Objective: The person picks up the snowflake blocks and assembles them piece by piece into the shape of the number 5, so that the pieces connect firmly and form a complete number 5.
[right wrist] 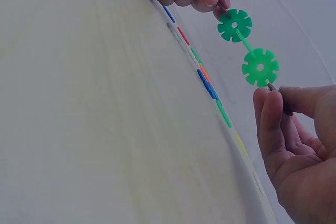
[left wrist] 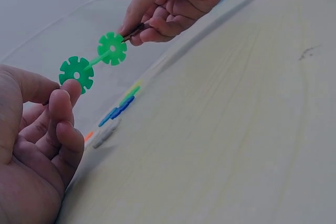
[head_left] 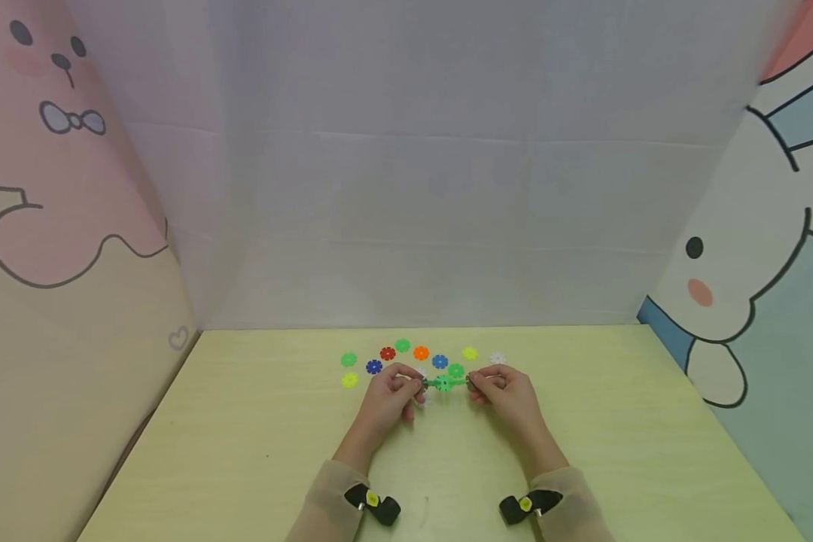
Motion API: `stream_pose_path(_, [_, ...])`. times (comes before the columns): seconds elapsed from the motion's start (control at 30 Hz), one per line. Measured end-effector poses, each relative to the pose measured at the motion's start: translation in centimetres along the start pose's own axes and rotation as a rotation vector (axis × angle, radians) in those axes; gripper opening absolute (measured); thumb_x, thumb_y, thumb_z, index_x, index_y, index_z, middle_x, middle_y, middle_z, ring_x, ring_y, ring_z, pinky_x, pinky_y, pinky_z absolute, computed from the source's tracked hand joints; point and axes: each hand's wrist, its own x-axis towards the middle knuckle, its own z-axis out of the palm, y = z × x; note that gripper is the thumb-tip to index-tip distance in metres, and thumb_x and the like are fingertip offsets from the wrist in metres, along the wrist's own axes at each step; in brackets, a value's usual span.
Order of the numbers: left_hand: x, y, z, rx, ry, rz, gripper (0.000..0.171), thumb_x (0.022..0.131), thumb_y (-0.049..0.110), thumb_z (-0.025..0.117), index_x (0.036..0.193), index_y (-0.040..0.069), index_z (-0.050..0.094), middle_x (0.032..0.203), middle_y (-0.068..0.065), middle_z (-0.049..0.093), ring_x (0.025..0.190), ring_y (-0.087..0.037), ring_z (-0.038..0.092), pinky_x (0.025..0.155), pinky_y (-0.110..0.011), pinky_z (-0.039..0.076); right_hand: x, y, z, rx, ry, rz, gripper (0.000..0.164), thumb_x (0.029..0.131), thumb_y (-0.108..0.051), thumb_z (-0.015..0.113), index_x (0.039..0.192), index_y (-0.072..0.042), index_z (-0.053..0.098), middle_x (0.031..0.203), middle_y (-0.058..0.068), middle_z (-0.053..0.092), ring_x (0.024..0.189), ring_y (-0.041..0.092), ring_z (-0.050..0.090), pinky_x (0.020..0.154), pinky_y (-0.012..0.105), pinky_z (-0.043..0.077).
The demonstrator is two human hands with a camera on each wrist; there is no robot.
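Note:
A row of notched plastic snowflake discs joined at their slots spans the gap between my two hands. In the head view its middle green disc [head_left: 443,383] faces up. From the left wrist, two green discs show face-on, a darker one [left wrist: 76,74] and a lighter one [left wrist: 112,49], with the middle one edge-on between them. My left hand [head_left: 388,391] pinches a brown disc [head_left: 424,385] at the left end between thumb and fingers. My right hand [head_left: 508,390] pinches another brown disc [right wrist: 270,86] at the right end. Fingers cover most of both brown discs.
Loose discs lie flat on the pale wooden table [head_left: 244,421] beyond the hands, among them a red disc [head_left: 388,353], an orange disc [head_left: 421,353], a blue disc [head_left: 439,361] and a yellow disc [head_left: 470,353]. A white cloth [head_left: 406,226] hangs behind the table.

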Motion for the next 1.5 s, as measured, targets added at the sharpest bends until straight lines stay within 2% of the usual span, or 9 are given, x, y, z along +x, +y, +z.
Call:
stream_pose_path(0.37, [0.05, -0.07, 0.0, 0.014, -0.001, -0.016, 0.016, 0.109, 0.014, 0.067, 0.12, 0.002, 0.066, 0.087, -0.01, 0.076, 0.053, -0.015, 0.057, 0.057, -0.026, 0.054, -0.01, 0.16, 0.02, -0.007, -0.039, 0.006, 0.013, 0.104, -0.004, 0.074, 0.109, 0.008, 0.071, 0.096, 0.018, 0.081, 0.077, 0.018, 0.077, 0.07, 0.025, 0.062])
stream_pose_path(0.57, [0.23, -0.24, 0.03, 0.007, -0.006, 0.006, 0.015, 0.109, 0.011, 0.067, 0.119, 0.0, 0.065, 0.086, -0.011, 0.075, 0.054, -0.015, 0.056, 0.056, -0.026, 0.054, -0.08, 0.23, 0.18, 0.008, -0.042, -0.01, 0.01, 0.103, 0.0, 0.073, 0.105, 0.009, 0.07, 0.093, 0.019, 0.081, 0.076, 0.018, 0.077, 0.068, 0.025, 0.062])
stream_pose_path(0.77, [0.21, -0.24, 0.08, 0.001, 0.006, 0.044, 0.014, 0.108, 0.009, 0.068, 0.117, -0.002, 0.065, 0.086, -0.013, 0.076, 0.051, -0.013, 0.051, 0.051, -0.023, 0.048, 0.01, 0.59, 0.26, 0.001, -0.055, -0.03, 0.009, 0.104, 0.001, 0.072, 0.105, 0.01, 0.07, 0.091, 0.02, 0.08, 0.075, 0.017, 0.077, 0.068, 0.024, 0.062])
stream_pose_path(0.93, [0.14, -0.16, 0.1, 0.003, 0.0, 0.054, 0.013, 0.109, 0.009, 0.067, 0.118, -0.002, 0.066, 0.088, -0.015, 0.077, 0.05, -0.012, 0.047, 0.048, -0.022, 0.044, 0.08, 0.61, 0.34, 0.023, -0.058, -0.044, 0.009, 0.104, 0.001, 0.072, 0.105, 0.009, 0.07, 0.093, 0.019, 0.08, 0.076, 0.018, 0.078, 0.069, 0.024, 0.062])
stream_pose_path(1.13, [0.05, -0.19, -0.04, 0.023, 0.024, 0.054, 0.013, 0.109, 0.01, 0.067, 0.117, -0.001, 0.066, 0.09, -0.017, 0.076, 0.051, -0.012, 0.047, 0.047, -0.021, 0.044, 0.03, 0.56, 0.51, 0.012, -0.075, -0.075, 0.008, 0.103, 0.002, 0.073, 0.102, 0.009, 0.069, 0.094, 0.02, 0.081, 0.075, 0.018, 0.079, 0.068, 0.025, 0.062])
stream_pose_path(1.5, [0.17, -0.24, 0.03, 0.013, 0.027, 0.044, 0.015, 0.11, 0.013, 0.067, 0.119, 0.001, 0.067, 0.087, -0.011, 0.075, 0.049, -0.012, 0.046, 0.048, -0.022, 0.045, 0.11, 0.56, -0.36, 0.022, -0.136, -0.068, 0.012, 0.104, -0.002, 0.073, 0.108, 0.009, 0.069, 0.102, 0.02, 0.081, 0.08, 0.018, 0.079, 0.072, 0.027, 0.063])
